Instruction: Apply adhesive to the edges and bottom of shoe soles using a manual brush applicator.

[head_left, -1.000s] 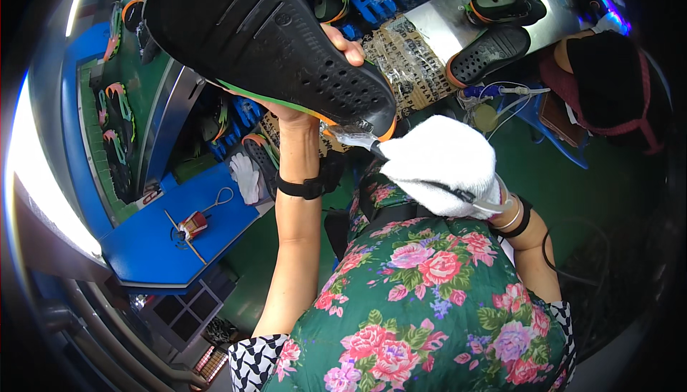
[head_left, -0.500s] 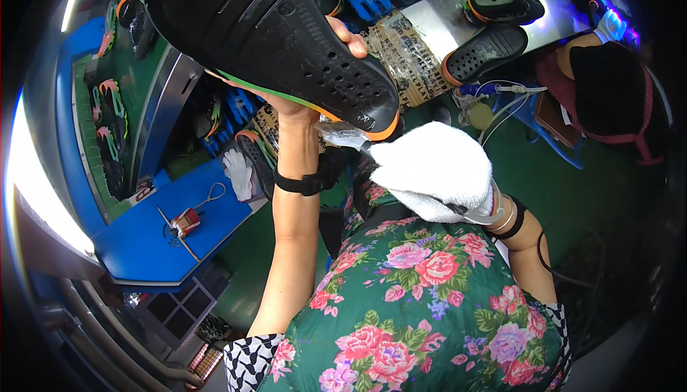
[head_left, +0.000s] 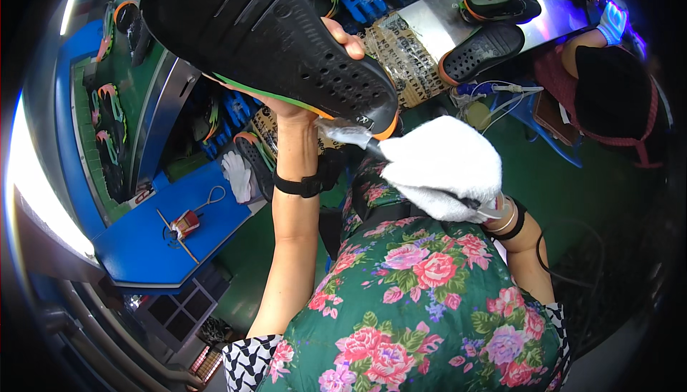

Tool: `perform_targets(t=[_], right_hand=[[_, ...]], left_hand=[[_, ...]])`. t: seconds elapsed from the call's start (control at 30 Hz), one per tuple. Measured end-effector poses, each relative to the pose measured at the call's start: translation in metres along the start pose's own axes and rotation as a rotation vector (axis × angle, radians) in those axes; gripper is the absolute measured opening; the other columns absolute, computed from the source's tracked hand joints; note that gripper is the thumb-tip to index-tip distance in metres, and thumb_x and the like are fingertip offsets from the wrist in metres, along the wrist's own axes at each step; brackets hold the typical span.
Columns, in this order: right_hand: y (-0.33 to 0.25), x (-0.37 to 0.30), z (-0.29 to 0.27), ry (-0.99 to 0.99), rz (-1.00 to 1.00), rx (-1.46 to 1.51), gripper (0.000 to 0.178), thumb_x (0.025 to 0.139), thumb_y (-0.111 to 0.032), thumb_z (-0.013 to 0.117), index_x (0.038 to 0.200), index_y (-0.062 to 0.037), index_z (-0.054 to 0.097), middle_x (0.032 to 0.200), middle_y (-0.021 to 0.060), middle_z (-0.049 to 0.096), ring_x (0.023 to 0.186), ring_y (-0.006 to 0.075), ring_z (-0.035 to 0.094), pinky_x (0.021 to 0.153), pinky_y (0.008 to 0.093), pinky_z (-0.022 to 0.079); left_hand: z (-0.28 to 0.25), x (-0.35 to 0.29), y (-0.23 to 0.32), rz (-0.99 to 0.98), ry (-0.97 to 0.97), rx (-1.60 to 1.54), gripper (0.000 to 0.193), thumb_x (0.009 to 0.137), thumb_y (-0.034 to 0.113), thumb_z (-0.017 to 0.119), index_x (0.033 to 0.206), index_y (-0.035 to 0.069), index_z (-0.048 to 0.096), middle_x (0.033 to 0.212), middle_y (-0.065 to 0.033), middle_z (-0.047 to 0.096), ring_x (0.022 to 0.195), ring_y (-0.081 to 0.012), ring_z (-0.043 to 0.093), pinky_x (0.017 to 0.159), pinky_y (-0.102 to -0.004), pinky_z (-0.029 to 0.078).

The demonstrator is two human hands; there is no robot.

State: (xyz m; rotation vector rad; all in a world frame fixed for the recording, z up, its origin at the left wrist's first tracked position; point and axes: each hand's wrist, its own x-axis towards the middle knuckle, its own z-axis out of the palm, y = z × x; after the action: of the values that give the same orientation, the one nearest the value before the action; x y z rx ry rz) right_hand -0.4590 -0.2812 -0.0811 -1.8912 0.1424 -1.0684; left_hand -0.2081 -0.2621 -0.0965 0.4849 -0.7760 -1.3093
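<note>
A large black shoe (head_left: 315,52) with an orange and green edge is held up by my bare left hand (head_left: 293,102). The fingers wrap round its far side and the palm is beneath; its sole, dotted with small holes, faces me. Wearing a white glove, my right hand (head_left: 444,170) is closed round a dark-handled tool (head_left: 373,148). This tool has a pale, see-through, film-like tip (head_left: 343,133), close to the shoe's orange-edged end; whether they touch I cannot tell. The glove hides most of the handle.
Two more black shoes (head_left: 485,52) rest on the metal conveyor edge, beyond a tape-wrapped section (head_left: 401,59). At left, a blue table (head_left: 136,242) bears a small red-and-white object with a wire loop and white gloves (head_left: 237,174). A co-worker (head_left: 612,95) sits at right.
My right hand has drawn slightly right and down, baring more of the tool's handle. The shoe in my left hand has shifted slightly left.
</note>
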Motion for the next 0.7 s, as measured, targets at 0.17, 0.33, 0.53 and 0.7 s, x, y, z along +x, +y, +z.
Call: perform_targets(t=[0.17, 0.33, 0.53, 0.7], right_hand=[[0.003, -0.009, 0.000, 0.025, 0.010, -0.086, 0.033, 0.077, -0.006, 0.083, 0.109, -0.0124, 0.078, 0.104, 0.0071, 0.077, 0.086, 0.0249, 0.073, 0.074, 0.0358, 0.057], [0.002, -0.008, 0.009, 0.052, -0.073, -0.085, 0.032, 0.077, -0.007, 0.083, 0.109, -0.0114, 0.077, 0.104, 0.0084, 0.077, 0.085, 0.0248, 0.073, 0.073, 0.0359, 0.058], [-0.005, -0.008, 0.003, 0.023, -0.031, -0.078, 0.035, 0.078, -0.007, 0.081, 0.112, -0.0165, 0.077, 0.106, 0.0067, 0.077, 0.091, 0.0239, 0.073, 0.078, 0.0357, 0.058], [0.000, -0.011, -0.003, 0.054, 0.025, -0.143, 0.034, 0.076, -0.004, 0.082, 0.109, -0.0138, 0.078, 0.102, 0.0068, 0.077, 0.085, 0.0241, 0.072, 0.073, 0.0342, 0.057]], left_hand=[[0.005, 0.002, 0.001, 0.029, -0.009, 0.014, 0.101, 0.076, 0.088, 0.060, 0.113, -0.007, 0.059, 0.104, -0.0143, 0.064, 0.098, -0.0272, 0.066, 0.094, -0.0413, 0.050], [0.005, 0.001, -0.002, -0.016, 0.003, -0.001, 0.102, 0.076, 0.089, 0.059, 0.112, -0.006, 0.059, 0.100, -0.0159, 0.065, 0.098, -0.0275, 0.065, 0.093, -0.0420, 0.051], [0.003, -0.002, -0.007, -0.012, 0.021, -0.017, 0.100, 0.078, 0.088, 0.057, 0.111, -0.006, 0.059, 0.099, -0.0165, 0.066, 0.096, -0.0275, 0.066, 0.094, -0.0413, 0.051], [0.010, 0.002, -0.002, 0.041, 0.010, 0.016, 0.097, 0.080, 0.086, 0.058, 0.109, -0.006, 0.060, 0.100, -0.0167, 0.066, 0.094, -0.0272, 0.068, 0.094, -0.0413, 0.051]])
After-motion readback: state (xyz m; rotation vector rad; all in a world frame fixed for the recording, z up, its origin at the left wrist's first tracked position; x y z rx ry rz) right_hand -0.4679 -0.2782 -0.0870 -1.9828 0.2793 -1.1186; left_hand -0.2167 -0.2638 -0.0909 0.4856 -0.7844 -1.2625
